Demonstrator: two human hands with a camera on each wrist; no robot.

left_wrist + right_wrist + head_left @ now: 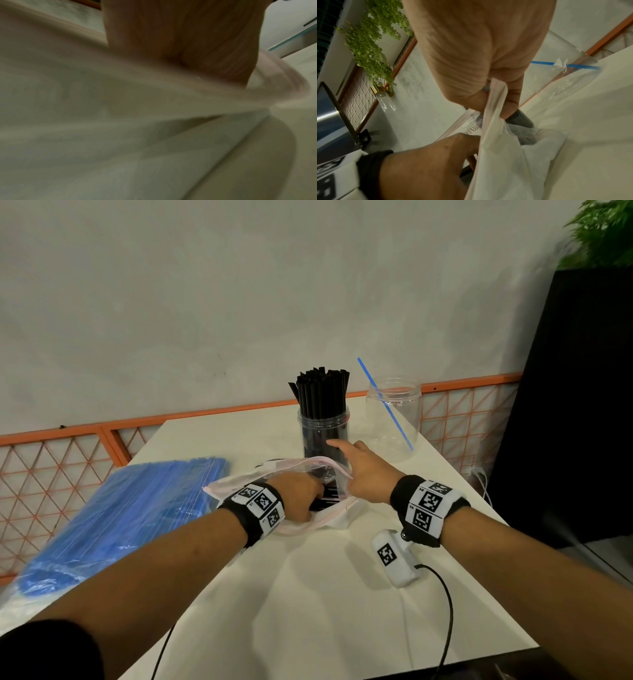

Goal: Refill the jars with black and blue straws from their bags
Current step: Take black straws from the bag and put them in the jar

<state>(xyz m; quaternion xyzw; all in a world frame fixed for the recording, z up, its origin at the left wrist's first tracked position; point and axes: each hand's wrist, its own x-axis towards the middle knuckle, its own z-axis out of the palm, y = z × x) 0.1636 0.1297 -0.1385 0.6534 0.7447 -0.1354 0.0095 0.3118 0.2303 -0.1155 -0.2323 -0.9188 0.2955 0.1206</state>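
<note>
A clear bag (291,469) of black straws (327,496) lies mid-table. My left hand (301,498) is inside its mouth, fingers curled round the straws. My right hand (363,474) pinches the bag's rim, which shows in the right wrist view as a pinch (494,97) above the bag (505,155). Just behind stands a jar (323,429) packed with black straws. To its right a clear jar (394,412) holds one blue straw (383,402). A bag of blue straws (120,508) lies at the left. The left wrist view is blurred by bag plastic (102,108).
The white table (308,611) carries a white marker-tagged device (397,556) with a black cable (448,611) near my right wrist. An orange lattice fence (68,467) runs behind the table. A black cabinet (575,405) topped by a plant (603,234) stands at the right.
</note>
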